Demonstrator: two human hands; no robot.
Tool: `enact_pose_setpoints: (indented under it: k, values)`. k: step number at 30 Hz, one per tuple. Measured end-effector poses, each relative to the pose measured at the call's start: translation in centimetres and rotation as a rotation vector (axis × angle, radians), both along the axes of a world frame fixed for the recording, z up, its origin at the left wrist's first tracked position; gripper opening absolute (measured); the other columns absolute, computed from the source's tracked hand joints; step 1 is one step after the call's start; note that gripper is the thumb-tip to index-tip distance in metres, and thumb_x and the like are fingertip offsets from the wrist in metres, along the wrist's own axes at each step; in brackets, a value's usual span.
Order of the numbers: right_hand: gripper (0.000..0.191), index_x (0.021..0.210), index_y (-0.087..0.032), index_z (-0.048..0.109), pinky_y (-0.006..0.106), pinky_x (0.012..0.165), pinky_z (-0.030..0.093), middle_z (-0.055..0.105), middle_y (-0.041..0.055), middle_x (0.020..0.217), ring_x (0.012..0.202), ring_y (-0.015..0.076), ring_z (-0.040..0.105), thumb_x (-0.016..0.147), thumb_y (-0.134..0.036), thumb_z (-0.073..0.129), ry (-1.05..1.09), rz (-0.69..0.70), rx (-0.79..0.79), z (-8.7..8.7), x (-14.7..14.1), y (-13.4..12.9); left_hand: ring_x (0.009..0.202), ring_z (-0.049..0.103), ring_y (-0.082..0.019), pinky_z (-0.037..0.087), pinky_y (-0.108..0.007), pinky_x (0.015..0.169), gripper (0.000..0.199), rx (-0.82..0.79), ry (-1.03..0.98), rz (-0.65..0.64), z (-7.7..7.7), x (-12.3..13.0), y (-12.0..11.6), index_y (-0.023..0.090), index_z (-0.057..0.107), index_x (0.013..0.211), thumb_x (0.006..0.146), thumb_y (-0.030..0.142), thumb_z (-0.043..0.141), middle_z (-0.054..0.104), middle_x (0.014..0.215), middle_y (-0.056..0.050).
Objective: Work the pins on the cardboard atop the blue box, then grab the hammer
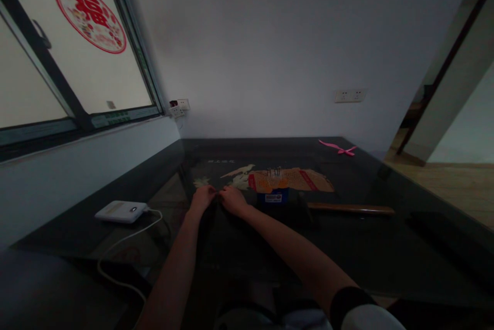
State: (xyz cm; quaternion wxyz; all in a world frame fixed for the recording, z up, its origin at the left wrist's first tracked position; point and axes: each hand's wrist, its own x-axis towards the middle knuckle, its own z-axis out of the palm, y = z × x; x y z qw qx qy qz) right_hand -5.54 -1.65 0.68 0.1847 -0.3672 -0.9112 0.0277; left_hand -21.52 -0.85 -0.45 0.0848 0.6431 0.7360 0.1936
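Note:
Both hands are close together over the dark glossy table [239,247], near its middle. My left hand [204,197] is closed, with its fingertips pinched. Right beside it, my right hand [233,199] is also closed, fingertips almost meeting the left ones. Whatever lies between the fingers is too small and dim to name. A blue box [275,196] with a white label stands just right of my right hand. Behind it is an orange holder [276,179] with thin dark sticks pointing up. A brown wooden handle [351,209] extends rightward from a dark part near the box.
An orange-brown piece with red bands [309,179] lies behind the box, beside pale leaf-like shapes [241,178]. A pink ribbon [341,150] rests at the back right. At left is a white power bank [121,211] with its cable [127,237] trailing over the table's front edge.

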Motion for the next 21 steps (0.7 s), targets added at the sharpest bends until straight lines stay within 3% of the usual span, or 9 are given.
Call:
enact_pose_setpoints:
  k: [3, 7, 10, 13, 17, 21]
  values:
    - [0.022, 0.102, -0.014, 0.063, 0.036, 0.085, 0.045, 0.061, 0.0105, 0.104, 0.102, 0.0212, 0.054, 0.085, -0.013, 0.049, 0.05, 0.031, 0.006, 0.6, 0.9, -0.9, 0.084, 0.063, -0.019, 0.045, -0.026, 0.072, 0.018, 0.034, 0.017, 0.015, -0.1, -0.1, 0.0, 0.018, 0.067, 0.089, 0.077, 0.027, 0.056, 0.069, 0.09, -0.008]
    - [0.022, 0.101, -0.019, 0.065, 0.03, 0.084, 0.043, 0.061, 0.0082, 0.105, 0.1, 0.0192, 0.054, 0.082, -0.015, 0.053, 0.111, 0.134, 0.012, 2.0, 3.4, -3.7, 0.083, 0.062, -0.018, 0.045, -0.027, 0.075, 0.019, 0.153, -0.024, -0.002, 0.1, -0.1, 0.0, 0.019, 0.066, 0.091, 0.079, 0.026, 0.053, 0.069, 0.089, -0.006]
    - [0.021, 0.101, -0.023, 0.065, 0.025, 0.082, 0.043, 0.061, 0.0044, 0.107, 0.097, 0.0151, 0.056, 0.084, -0.019, 0.054, 0.156, 0.217, 0.019, 3.8, 6.8, -6.2, 0.081, 0.061, -0.017, 0.046, -0.028, 0.076, 0.021, 0.316, -0.086, -0.058, 0.7, 0.6, -0.1, 0.018, 0.066, 0.092, 0.08, 0.024, 0.05, 0.068, 0.089, -0.006]
    - [0.02, 0.097, -0.022, 0.067, 0.026, 0.081, 0.044, 0.064, 0.0052, 0.1, 0.094, 0.0154, 0.058, 0.084, -0.016, 0.052, 0.319, 0.235, 0.056, 6.3, 11.4, -6.9, 0.08, 0.061, -0.016, 0.047, -0.028, 0.077, 0.021, 0.485, -0.214, -0.142, 1.9, 2.8, -0.4, 0.018, 0.065, 0.092, 0.081, 0.024, 0.048, 0.067, 0.089, -0.005]
    - [0.017, 0.09, -0.019, 0.069, 0.025, 0.071, 0.047, 0.069, 0.0045, 0.086, 0.077, 0.0146, 0.062, 0.081, -0.017, 0.053, 0.508, -0.162, 0.018, 8.8, 17.7, -3.6, 0.077, 0.061, -0.014, 0.048, -0.026, 0.075, 0.021, 0.573, -0.366, -0.307, 4.3, 7.9, -0.5, 0.017, 0.066, 0.092, 0.081, 0.024, 0.05, 0.067, 0.091, -0.005]
    - [0.018, 0.087, -0.015, 0.071, 0.027, 0.069, 0.048, 0.071, 0.0078, 0.085, 0.076, 0.0176, 0.064, 0.077, -0.016, 0.055, 0.482, -0.322, -0.009, 8.6, 21.1, 0.9, 0.076, 0.061, -0.014, 0.048, -0.024, 0.072, 0.023, 0.45, -0.295, -0.435, 6.3, 13.4, 0.3, 0.016, 0.068, 0.098, 0.077, 0.02, 0.057, 0.067, 0.088, -0.006]
